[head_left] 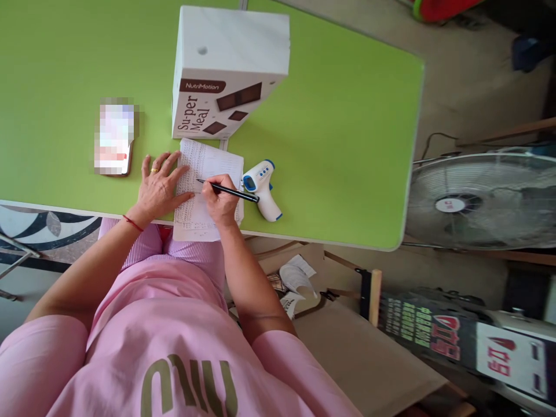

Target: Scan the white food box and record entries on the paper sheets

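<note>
A notebook [197, 217] with rows of handwriting lies at the near edge of the green table, its lower part jutting over the edge. My left hand [160, 184] rests with fingers spread on its left side, holding nothing. In my right hand [221, 200] is a black pen [234, 191], gripped by the fingers, its tip over the middle of the page. Just right of that hand lies a white and blue infrared thermometer [264, 191]. Whether the pen tip touches the paper I cannot tell.
Behind the notebook stands a white box [232, 43] printed "Su-per Meal". A phone [115, 139], its screen blurred out, lies to the left on the green table [339, 133]. A large fan [482, 200] stands beyond the right edge. A folding chair [347, 341] is at lower right.
</note>
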Available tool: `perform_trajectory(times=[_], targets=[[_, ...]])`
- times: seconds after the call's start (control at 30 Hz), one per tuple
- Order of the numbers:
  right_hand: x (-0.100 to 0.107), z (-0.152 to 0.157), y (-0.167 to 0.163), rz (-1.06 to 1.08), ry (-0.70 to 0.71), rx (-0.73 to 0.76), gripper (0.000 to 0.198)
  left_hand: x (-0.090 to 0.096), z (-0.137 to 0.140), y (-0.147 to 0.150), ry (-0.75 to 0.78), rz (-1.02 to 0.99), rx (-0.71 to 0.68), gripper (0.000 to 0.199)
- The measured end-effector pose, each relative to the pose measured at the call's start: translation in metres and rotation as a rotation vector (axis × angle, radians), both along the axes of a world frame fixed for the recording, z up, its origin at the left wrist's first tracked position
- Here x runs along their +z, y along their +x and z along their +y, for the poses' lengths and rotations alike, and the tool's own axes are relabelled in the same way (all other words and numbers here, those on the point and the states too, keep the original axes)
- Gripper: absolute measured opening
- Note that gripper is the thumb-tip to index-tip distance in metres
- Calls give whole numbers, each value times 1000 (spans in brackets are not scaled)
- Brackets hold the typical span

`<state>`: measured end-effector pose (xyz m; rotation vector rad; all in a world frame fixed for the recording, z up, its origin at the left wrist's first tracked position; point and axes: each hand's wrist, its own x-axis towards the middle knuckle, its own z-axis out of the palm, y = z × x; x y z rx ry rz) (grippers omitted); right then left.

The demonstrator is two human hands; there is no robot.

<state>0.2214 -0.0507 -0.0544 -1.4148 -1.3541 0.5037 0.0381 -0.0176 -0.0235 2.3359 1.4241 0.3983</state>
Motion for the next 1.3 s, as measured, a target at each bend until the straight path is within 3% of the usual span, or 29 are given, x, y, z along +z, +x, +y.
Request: perform_trajectory(times=[1.3], targets=[[-6,2,1,-39,-27,22,20,-2,0,0,7,-6,0,63]])
